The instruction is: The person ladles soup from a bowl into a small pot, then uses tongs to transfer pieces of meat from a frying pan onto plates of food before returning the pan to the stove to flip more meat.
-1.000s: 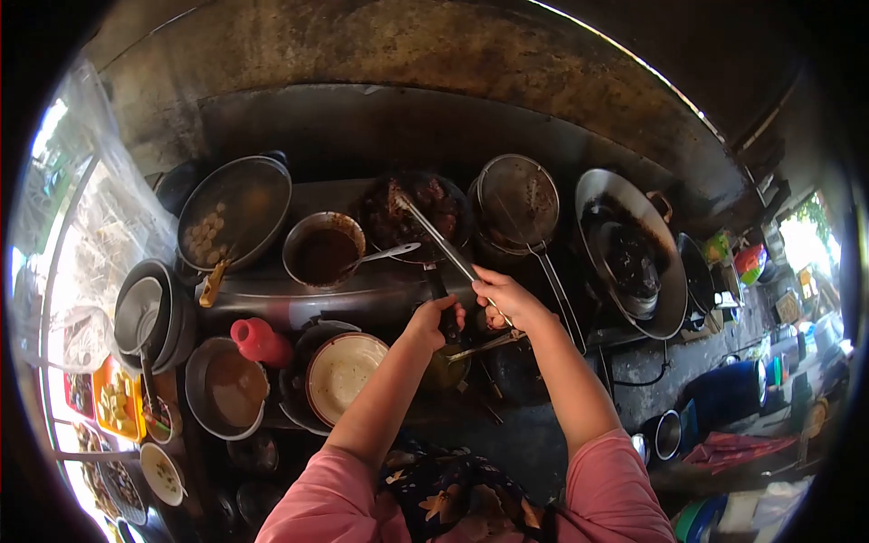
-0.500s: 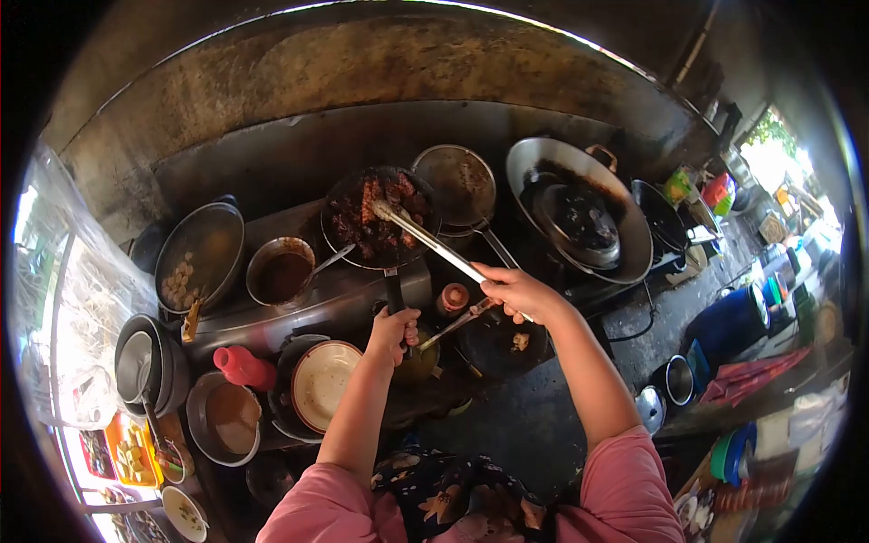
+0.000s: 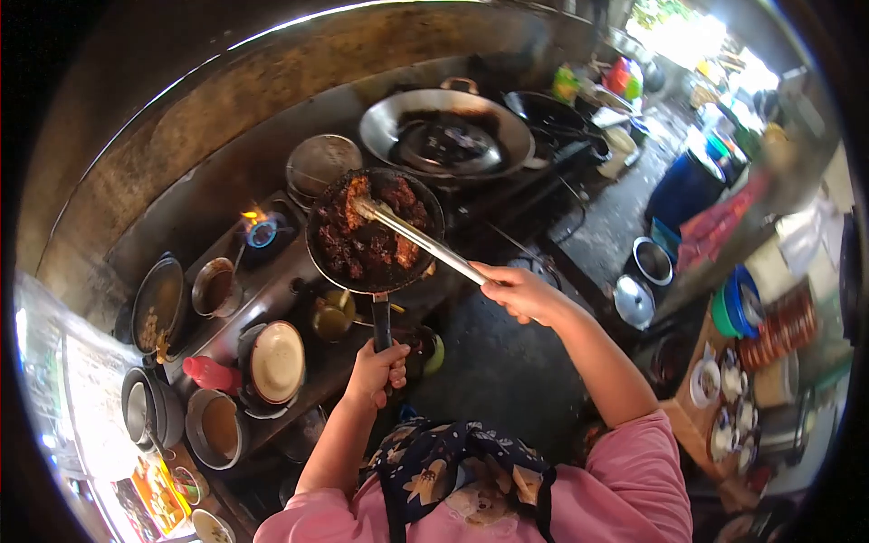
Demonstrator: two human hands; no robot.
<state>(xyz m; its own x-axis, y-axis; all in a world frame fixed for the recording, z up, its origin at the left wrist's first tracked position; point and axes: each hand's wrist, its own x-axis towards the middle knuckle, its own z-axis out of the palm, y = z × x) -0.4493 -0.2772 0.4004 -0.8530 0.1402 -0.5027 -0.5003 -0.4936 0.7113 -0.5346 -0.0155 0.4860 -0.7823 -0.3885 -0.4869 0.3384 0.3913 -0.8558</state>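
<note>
My left hand (image 3: 378,371) is closed round the black handle of a frying pan (image 3: 315,259), which is held up off the stove. Dark, sauce-coated pieces of what looks like meat (image 3: 373,258) fill the pan. Metal tongs (image 3: 425,242) are gripped in my right hand (image 3: 520,291), their tips resting against a reddish-brown piece at the pan's upper left. Behind the pan, a lit burner (image 3: 262,233) shows blue and orange flame.
Near the burner stands a saucepan of brown sauce (image 3: 215,288). A large wok (image 3: 376,113) sits behind the pan. Left are a pot with a cream plate (image 3: 277,362), a pink bottle (image 3: 213,373) and a pot of brown liquid (image 3: 219,428). A blue drum (image 3: 679,190) stands right.
The frying pan has been lifted off its burner and carried to the right, exposing the flame. My view has turned right. The tongs stay on the meat.
</note>
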